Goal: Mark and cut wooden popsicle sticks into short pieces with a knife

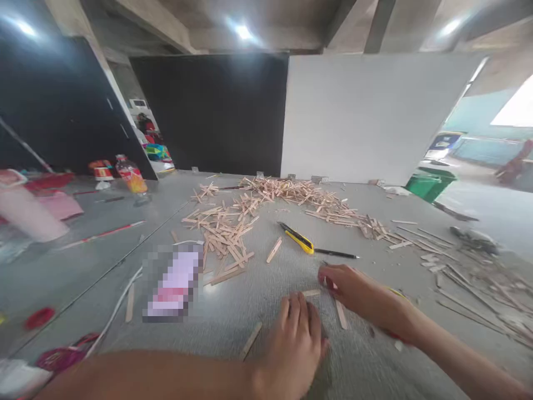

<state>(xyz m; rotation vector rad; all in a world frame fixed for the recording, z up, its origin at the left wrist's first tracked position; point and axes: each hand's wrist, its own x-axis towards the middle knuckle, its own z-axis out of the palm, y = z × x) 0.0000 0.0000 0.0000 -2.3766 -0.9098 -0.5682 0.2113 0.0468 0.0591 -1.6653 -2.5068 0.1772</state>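
Grey counter [220, 333]. Palm-down left hand [296, 339] seen at near centre, fingers side by side; a pale wooden craft stick [311, 293] is seen just past its fingertips. Right hand [343, 284] found just to the right, fingers curled; a second craft stick [342, 315] is partly covered by it. Whether anything is gripped by either hand cannot be told.

Handling, as judged: sticks are best steadied flat by the left fingertips, with small, light movements made by the right. Fingers are best kept clear of the yellow utility knife [297, 239], laid beyond them; blade exposure cannot be told.

Loose craft-stick pile [227, 230] spread farther off.

Writing: red-and-orange label on drink bottle [131, 175], far left, too blurred to be read. Pixelated rectangular object [177, 278], left: no lettering made out. No brand identified.
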